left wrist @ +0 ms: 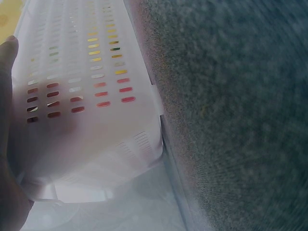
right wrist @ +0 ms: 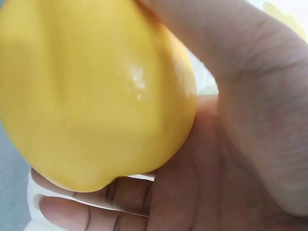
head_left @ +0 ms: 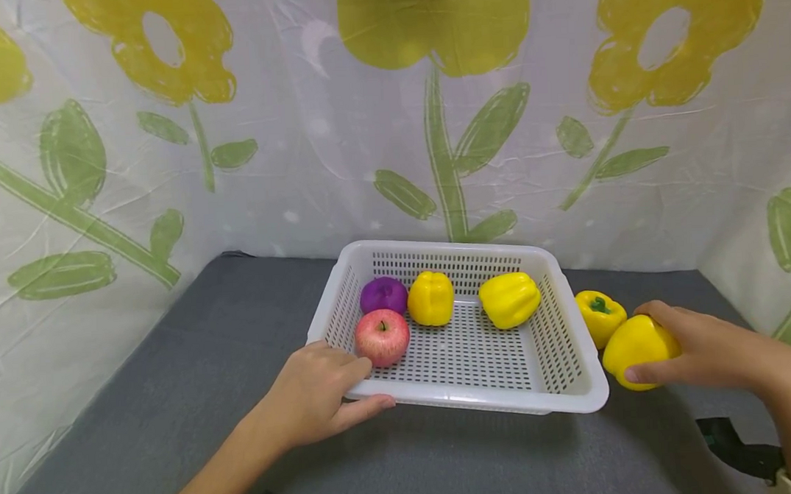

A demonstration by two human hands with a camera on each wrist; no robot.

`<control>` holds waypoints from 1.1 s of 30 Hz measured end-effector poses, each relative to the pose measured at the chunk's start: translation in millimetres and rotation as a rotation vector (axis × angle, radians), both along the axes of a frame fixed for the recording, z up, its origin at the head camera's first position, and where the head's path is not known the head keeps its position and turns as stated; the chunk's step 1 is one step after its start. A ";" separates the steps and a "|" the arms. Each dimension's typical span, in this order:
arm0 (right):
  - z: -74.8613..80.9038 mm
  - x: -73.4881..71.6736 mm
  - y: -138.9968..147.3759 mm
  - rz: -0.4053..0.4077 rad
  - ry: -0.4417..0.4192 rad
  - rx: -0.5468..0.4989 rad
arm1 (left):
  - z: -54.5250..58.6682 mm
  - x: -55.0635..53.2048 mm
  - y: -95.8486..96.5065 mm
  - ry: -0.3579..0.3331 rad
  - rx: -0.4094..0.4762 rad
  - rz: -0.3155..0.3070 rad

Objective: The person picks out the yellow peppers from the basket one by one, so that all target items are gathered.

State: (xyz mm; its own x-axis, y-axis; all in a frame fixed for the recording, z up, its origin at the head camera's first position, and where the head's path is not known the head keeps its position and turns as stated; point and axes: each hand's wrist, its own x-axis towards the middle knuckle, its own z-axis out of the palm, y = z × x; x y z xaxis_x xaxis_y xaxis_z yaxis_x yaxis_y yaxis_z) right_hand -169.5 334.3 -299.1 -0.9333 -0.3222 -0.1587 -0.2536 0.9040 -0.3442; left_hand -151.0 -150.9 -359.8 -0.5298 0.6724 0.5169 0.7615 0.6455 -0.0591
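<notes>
A white plastic basket (head_left: 482, 402) with slotted walls stands in front of me. My left hand (head_left: 322, 390) grips its front left corner, fingers over the rim and thumb along the outside. In the left wrist view, the basket's slotted wall (left wrist: 86, 130) fills the left side. My right hand (head_left: 698, 344) holds a yellow bell pepper (head_left: 639, 350) just right of the basket, thumb on its near side; fingers curl round the pepper (right wrist: 96, 96) in the right wrist view. Behind it, another yellow bell pepper (head_left: 600, 319) with a green stem sits against the basket's right side.
Inside the basket are a red apple (head_left: 382, 338), a purple round vegetable (head_left: 383, 295) and two yellow bell peppers, one upright (head_left: 431, 298) and one tilted (head_left: 509, 299). The table has a dark grey cover (head_left: 196, 388). A flower-printed cloth (head_left: 284, 134) hangs behind and at both sides.
</notes>
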 end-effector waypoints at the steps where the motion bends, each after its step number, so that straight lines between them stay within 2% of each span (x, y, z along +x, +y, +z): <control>1: -1.2 -0.9 0.6 0.006 0.008 0.001 | 0.1 0.0 0.2 -0.001 -0.001 0.001; 4: -4.0 -3.9 2.5 0.013 0.000 -0.012 | 0.0 0.1 0.4 0.000 0.001 -0.002; 8: -6.9 -8.0 6.2 0.011 -0.053 -0.023 | -0.3 0.3 0.3 -0.005 0.006 -0.006; 13: -9.9 -12.0 10.9 0.017 -0.084 0.002 | 0.1 0.2 0.2 -0.008 -0.002 -0.001; 20: -12.4 -12.4 13.1 0.039 -0.067 0.017 | 0.4 0.1 0.1 0.005 -0.004 0.000; 27: -13.1 -8.8 9.1 0.082 -0.029 -0.042 | 0.4 -0.3 -0.6 0.009 -0.002 -0.002; 33: -9.7 -6.5 5.9 0.075 -0.055 -0.061 | -0.7 -0.7 -0.3 0.003 -0.006 0.002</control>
